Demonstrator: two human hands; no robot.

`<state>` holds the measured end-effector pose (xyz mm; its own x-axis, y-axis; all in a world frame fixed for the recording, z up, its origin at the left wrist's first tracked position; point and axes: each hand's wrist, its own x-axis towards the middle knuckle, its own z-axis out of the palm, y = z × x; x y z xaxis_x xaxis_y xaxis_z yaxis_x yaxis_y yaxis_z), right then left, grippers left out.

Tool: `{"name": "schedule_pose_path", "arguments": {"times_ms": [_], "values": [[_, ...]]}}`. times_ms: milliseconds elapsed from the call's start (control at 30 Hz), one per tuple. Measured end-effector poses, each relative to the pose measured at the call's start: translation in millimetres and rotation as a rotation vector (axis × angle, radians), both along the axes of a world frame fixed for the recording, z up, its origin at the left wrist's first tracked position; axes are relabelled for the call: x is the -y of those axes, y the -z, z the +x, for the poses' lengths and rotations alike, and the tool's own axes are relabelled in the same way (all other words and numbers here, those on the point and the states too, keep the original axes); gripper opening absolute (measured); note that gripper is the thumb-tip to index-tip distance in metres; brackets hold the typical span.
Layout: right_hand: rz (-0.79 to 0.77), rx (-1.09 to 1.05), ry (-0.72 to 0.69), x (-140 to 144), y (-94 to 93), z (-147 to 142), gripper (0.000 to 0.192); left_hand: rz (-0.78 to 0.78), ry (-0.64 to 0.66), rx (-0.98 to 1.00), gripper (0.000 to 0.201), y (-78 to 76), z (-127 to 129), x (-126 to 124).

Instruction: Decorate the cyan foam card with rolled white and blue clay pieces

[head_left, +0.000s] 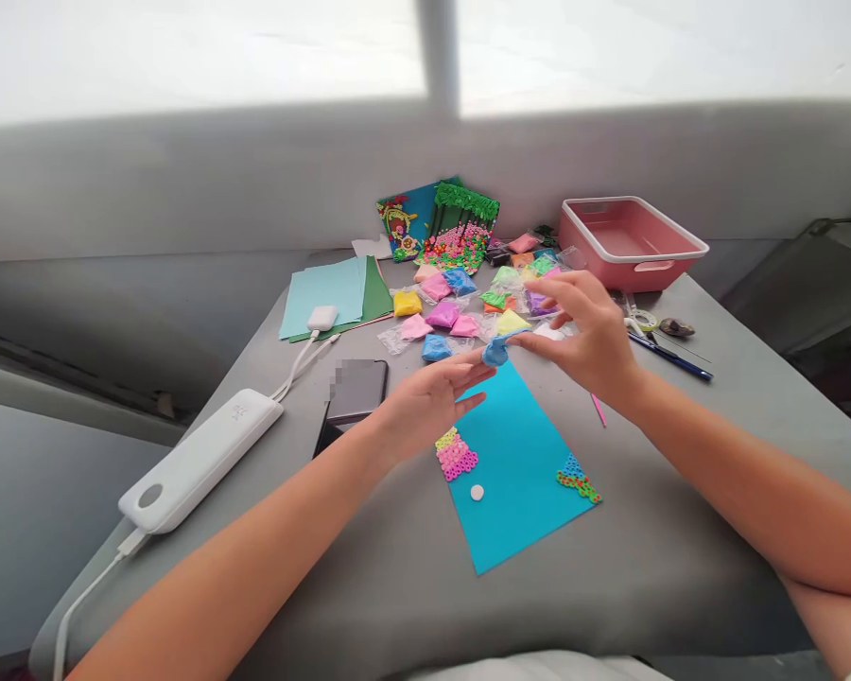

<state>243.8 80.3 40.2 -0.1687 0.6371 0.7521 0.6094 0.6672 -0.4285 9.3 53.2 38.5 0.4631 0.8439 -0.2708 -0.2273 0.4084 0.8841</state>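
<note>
A lump of blue modelling clay (494, 353) is at the fingertips of my left hand (425, 402), whose other fingers are loosely stretched. My right hand (592, 340) pinches a thin, drawn-out end of the same clay between thumb and a finger, its remaining fingers raised. Below both hands lies a bright blue sheet (517, 473). Pink and yellow ring-shaped pieces (458, 456) cover part of its left edge, and blue, green and red ones (578, 480) sit at its right corner. One white disc (477, 493) rests on the sheet near the left edge.
Bagged coloured clay (442, 314) spreads behind the hands. Two decorated pictures (460, 227) lean at the wall beside a pink bin (624, 241). Left are paper sheets (326, 288), a dark phone-like device (356, 390) and a white power bank (202, 463). A dark blue pen-like tool (670, 357) lies right.
</note>
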Motion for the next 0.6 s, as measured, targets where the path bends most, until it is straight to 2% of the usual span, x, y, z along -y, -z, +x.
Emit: {"name": "schedule_pose_path", "arguments": {"times_ms": [133,300,433,600], "values": [[-0.099,0.045,-0.151,18.3,11.6,-22.4,0.032,-0.002,0.010,0.018,0.024,1.2,2.2,7.7],[-0.100,0.059,-0.286,40.3,19.4,-34.6,0.016,0.061,0.028,-0.082,0.032,11.7,-0.1,12.6],[-0.067,0.003,-0.332,53.3,21.0,-36.9,0.016,0.080,0.032,-0.132,0.036,13.5,-8.7,17.5],[-0.158,-0.095,-0.337,58.2,20.5,-33.9,0.013,0.124,-0.020,-0.166,0.024,11.9,-16.5,22.9]]}}
